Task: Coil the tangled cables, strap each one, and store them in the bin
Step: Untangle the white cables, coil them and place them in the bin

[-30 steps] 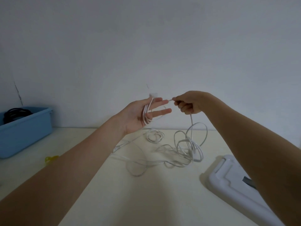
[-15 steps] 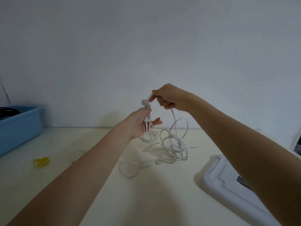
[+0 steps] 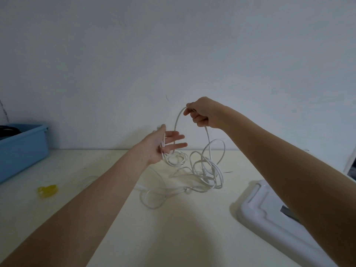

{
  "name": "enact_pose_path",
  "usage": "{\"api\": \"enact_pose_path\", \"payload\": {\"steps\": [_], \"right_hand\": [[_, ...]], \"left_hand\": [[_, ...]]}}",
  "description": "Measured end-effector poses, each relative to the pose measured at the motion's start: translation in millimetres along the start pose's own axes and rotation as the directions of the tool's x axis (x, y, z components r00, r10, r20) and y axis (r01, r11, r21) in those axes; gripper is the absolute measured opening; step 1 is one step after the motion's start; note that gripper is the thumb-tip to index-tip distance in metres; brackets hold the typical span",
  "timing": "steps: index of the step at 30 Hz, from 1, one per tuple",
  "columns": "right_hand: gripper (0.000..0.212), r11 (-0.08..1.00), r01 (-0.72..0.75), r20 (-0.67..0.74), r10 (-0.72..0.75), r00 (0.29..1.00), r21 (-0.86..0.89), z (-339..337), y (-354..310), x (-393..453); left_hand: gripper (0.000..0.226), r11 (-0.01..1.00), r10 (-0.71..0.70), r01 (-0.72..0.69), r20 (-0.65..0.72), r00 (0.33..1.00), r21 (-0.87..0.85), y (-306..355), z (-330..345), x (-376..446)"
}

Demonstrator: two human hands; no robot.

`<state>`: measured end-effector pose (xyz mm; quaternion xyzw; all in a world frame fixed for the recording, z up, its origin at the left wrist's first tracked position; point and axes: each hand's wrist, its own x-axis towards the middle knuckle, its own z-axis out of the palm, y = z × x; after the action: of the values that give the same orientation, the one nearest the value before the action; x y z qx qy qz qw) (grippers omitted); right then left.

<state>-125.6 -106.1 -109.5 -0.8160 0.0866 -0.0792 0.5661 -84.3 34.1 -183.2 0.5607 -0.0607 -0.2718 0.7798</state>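
Cable arcs: right hand pinching, left hand splayed.

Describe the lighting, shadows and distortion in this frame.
Head view: dim, flat, bluish light; no glare. Soft arm shadows fall on the table. Wide-angle bending stretches both forearms near the edges. The white cable is thin and pale against the table, so its loops blur together. The left hand and right hand are fairly sharp; the bin is cut off at the left edge.

Bin far left on table, tangled cable centre, lid right.
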Motion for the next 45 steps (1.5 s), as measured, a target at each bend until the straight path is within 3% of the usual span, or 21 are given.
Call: {"api": "enact_pose_path", "payload": {"steps": [3,8,10,13,16,18,20,22,23,26,28,30,32,34,37,39,42,45], "right_hand": [[0.036,0.993,0.06,0.114,-0.048,0.992,-0.1,10,-4,-4],[0.032,0.949,0.181,0.34,-0.086,0.937,-0.257,22,-7,-19],[0.026,0.934,0.195,0.436,-0.048,0.899,-0.299,24,2,-25],[0.023,0.969,0.16,0.588,-0.018,0.809,-0.19,20,21,-27],[0.041,0.975,0.151,0.666,-0.005,0.746,-0.162,17,39,-23],[0.059,0.964,0.153,0.668,0.032,0.743,-0.216,22,47,-22],[0.064,0.955,0.143,0.624,0.054,0.78,-0.262,29,51,-21],[0.057,0.956,0.144,0.54,0.018,0.841,-0.257,26,53,-17],[0.052,0.948,0.168,0.486,-0.016,0.874,-0.27,21,51,-14],[0.025,0.809,0.294,0.362,-0.109,0.926,-0.509,5,40,-1],[0.022,0.636,0.339,0.311,-0.16,0.937,-0.693,-1,31,7],[0.022,0.547,0.329,0.25,-0.215,0.944,-0.77,-3,30,13],[0.017,0.577,0.321,0.203,-0.26,0.944,-0.751,-5,31,14],[0.018,0.607,0.331,0.196,-0.278,0.94,-0.723,-3,27,14],[0.014,0.684,0.347,0.218,-0.27,0.938,-0.642,10,17,9],[0.005,0.803,0.35,0.274,-0.241,0.931,-0.482,15,15,4],[0.014,0.933,0.211,0.349,-0.103,0.932,-0.29,14,26,1],[0.011,0.886,0.122,0.394,0.073,0.916,-0.447,18,47,3]], "left_hand": [[0.047,0.998,-0.052,0.051,0.053,0.997,0.02,-1,4,-1],[0.045,0.964,0.055,-0.044,0.035,0.998,-0.263,12,5,8],[0.047,0.968,0.091,-0.085,0.013,0.996,-0.235,23,7,7],[0.049,0.967,0.191,-0.189,-0.002,0.982,-0.17,40,5,5],[0.051,0.889,0.301,-0.244,0.094,0.949,-0.387,58,9,0],[0.051,0.86,0.345,-0.222,0.204,0.916,-0.459,69,21,-9],[0.051,0.921,0.311,-0.187,0.357,0.881,-0.34,75,34,-25],[0.051,0.985,0.154,-0.173,0.496,0.854,-0.009,71,38,-41],[0.05,0.97,0.035,-0.157,0.529,0.848,0.187,66,34,-47],[0.047,0.837,-0.271,-0.046,0.486,0.831,0.546,46,11,-51],[0.05,0.778,-0.355,-0.007,0.449,0.82,0.628,37,-2,-47],[0.055,0.759,-0.394,0.073,0.368,0.842,0.647,35,-7,-44],[0.055,0.751,-0.381,0.129,0.266,0.885,0.647,36,-10,-41],[0.052,0.758,-0.277,0.124,0.144,0.95,0.641,36,-11,-36],[0.05,0.726,0.079,-0.019,-0.056,0.995,0.687,41,-4,-23],[0.049,0.811,0.175,-0.104,-0.07,0.982,0.576,54,3,-19],[0.05,0.948,0.197,-0.193,0.009,0.98,0.251,78,20,-20],[0.046,0.928,0.315,-0.318,-0.047,0.948,-0.196,107,36,-23]]}}
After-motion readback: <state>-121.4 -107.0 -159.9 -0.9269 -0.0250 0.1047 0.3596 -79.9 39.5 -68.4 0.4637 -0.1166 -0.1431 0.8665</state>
